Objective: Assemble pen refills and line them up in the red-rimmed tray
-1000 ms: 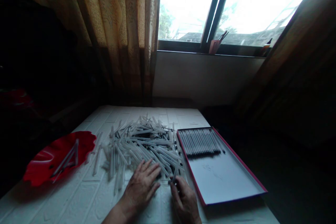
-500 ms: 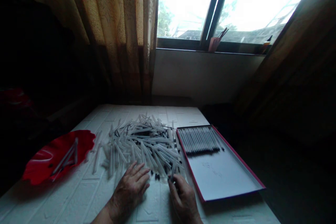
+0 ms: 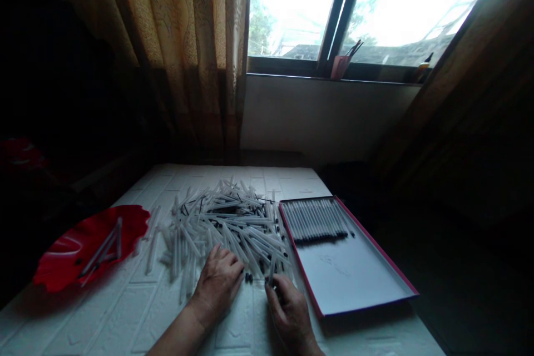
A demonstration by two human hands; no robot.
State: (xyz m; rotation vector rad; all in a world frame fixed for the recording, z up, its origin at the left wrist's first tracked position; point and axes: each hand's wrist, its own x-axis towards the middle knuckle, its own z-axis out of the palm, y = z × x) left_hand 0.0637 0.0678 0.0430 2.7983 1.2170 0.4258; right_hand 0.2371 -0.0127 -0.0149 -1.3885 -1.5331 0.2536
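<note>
My right hand (image 3: 290, 311) is closed around a clear plastic pen barrel (image 3: 272, 268) that stands up from its thumb and forefinger. To its left, my left hand (image 3: 219, 279) rests on the table with fingers bent down and drawn together. Its fingertips are hidden, so whatever they pinch cannot be made out. Two small black caps (image 3: 249, 277) lie just right of those fingertips. Beyond both hands spreads a loose pile of clear pen barrels (image 3: 233, 228), with dark pieces mixed in.
A shallow red-edged box lid (image 3: 359, 283) lies on the right, holding a row of black-ended pens (image 3: 317, 221). On the left, a red scalloped dish (image 3: 62, 256) contains a few barrels. The white brick-patterned table (image 3: 125, 311) stands before a window and curtains (image 3: 187, 39).
My left hand has moved slightly right toward the black caps, and its fingers have curled in. One cap is now hidden by it. My right hand has barely moved, still gripping the pen barrel.
</note>
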